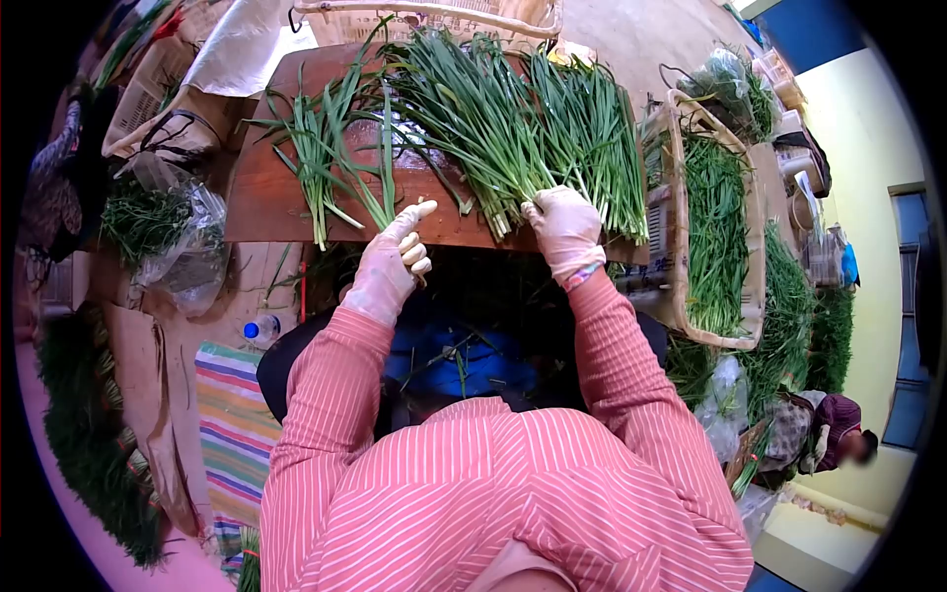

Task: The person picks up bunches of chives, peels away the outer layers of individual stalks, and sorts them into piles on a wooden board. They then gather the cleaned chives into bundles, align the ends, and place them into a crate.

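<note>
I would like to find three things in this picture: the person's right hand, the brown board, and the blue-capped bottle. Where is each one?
Right hand point(569, 228): head view, middle of the gloved hand.
Brown board point(262, 197): head view, bare left part.
Blue-capped bottle point(265, 331): head view, its body.

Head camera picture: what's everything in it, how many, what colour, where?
Wooden table: one, brown, in front
Long stalks: too many to count, green, on the table
Crates: at least three, cream, left, right and beyond table
Plastic bags: several, clear, both sides
Leafy bundles: uncounted, dark green, both far sides
Silver sheet: one, silver, upper left
Bottle: one, blue cap, left
Striped mat: one, many-coloured, left
Blue material: one patch, blue, below table
Wall: one, pale yellow, far right
Another person: one, purple top, lower right
Striped shirt: one, pink, bottom
Left hand: one, white glove, at table edge
Right hand: one, white glove, on stalks
</note>
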{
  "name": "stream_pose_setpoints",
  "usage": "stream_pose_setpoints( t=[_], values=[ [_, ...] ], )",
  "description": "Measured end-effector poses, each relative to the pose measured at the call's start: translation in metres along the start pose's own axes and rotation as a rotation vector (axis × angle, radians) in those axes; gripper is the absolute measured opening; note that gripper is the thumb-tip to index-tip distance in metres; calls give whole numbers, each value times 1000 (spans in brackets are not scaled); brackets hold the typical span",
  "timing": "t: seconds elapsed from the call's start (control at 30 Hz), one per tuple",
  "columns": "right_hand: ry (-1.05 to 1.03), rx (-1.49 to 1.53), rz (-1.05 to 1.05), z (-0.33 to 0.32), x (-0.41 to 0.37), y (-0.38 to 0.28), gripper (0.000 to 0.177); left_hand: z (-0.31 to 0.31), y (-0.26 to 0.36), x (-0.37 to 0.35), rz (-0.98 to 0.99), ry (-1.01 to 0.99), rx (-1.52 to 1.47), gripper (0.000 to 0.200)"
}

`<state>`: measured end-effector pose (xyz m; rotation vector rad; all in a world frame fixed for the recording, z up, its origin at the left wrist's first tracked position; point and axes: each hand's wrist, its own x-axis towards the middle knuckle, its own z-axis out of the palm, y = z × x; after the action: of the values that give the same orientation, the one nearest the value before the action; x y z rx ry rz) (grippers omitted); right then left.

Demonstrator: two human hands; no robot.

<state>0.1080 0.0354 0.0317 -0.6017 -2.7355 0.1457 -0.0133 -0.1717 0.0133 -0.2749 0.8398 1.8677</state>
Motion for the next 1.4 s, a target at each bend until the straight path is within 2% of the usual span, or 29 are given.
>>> stream_pose_setpoints(
  t=[0.07, 0.13, 0.23, 0.33, 0.4, 0.43, 0.5, 0.53, 0.6, 0.63, 0.7, 0.77, 0.83, 0.9, 0.93, 0.97, 1.03, 1.1, 1.13, 1.17, 1.23, 1.27, 1.3, 1.37, 1.4],
  values=[
    [82, 62, -14, -1, -7, -3, 25, 1, 0, -2, 17, -17, 3, 37],
    [234, 179, 55, -13, -15, -18, 20, -3, -3, 0, 8, -132, -32, 41],
    [282, 335, 20, -9, -25, -22, 15, 3, -10, -2, -17, -196, -36, 45],
    [168, 431, -62, -18, -34, -48, 13, 16, -12, -8, -111, -166, 91, 46],
    [86, 490, -71, -12, -44, -59, 14, 16, -15, -11, -101, -161, 134, 43],
    [-15, 578, -2, -11, -49, -63, 15, 15, -17, -12, -95, -159, 177, 41],
    [-271, 986, 250, 0, -50, -66, 19, 13, -16, -13, -115, -145, 203, 39],
    [-271, 987, 252, 0, -49, -66, 19, 13, -16, -13, -135, -137, 229, 36],
    [-497, 1438, 677, -12, -41, -72, 22, 19, -16, -18, -158, -102, 305, 34],
    [-493, 1436, 677, -10, -42, -70, 22, 18, -16, -19, -158, -106, 306, 34],
    [-475, 1482, 708, 3, -51, -64, 24, 14, -15, -20, 2, -106, 373, 33],
    [-643, 1256, 634, 11, -66, -56, 26, 5, -11, -14, 115, -28, 318, 31],
    [-873, 414, 66, 30, -96, -35, 28, -1, -5, -8, 247, 135, 459, 30],
    [-777, 205, 105, 5, -104, -36, 31, -11, 0, -5, 214, 123, 352, 32],
    [-595, 213, 165, -6, -89, -39, 35, -13, -1, -4, 185, 79, 257, 32],
    [-154, 158, 31, -4, -82, -31, 39, -16, -1, -3, 152, 32, 164, 33],
    [-12, -18, 167, -20, -44, -32, 41, -6, -4, -4, 100, 133, 123, 28],
    [-142, -27, 275, -16, -23, -27, 45, -13, -12, 8, 47, -64, 36, 25],
    [-330, -9, 276, -19, -12, -27, 46, 12, -7, -11, -16, 61, 115, 28],
    [-312, 22, 187, -7, -12, -21, 45, 8, -11, -6, 11, 56, 125, 32],
    [-169, 140, 220, 13, -14, -24, 37, -5, -8, 1, -51, -99, 12, 36],
    [-91, 134, 218, 9, -17, -34, 31, -7, -7, 1, -42, -75, 17, 38],
    [-12, 22, 72, 7, -25, -41, 27, -3, -9, 0, 20, -44, 88, 37],
    [-35, -52, 53, -5, -43, -61, 18, -10, -15, 6, 39, -116, 152, 39],
    [-78, 28, 15, 0, -52, -68, 15, -5, -19, 5, 30, -61, 212, 41]
  ],
)
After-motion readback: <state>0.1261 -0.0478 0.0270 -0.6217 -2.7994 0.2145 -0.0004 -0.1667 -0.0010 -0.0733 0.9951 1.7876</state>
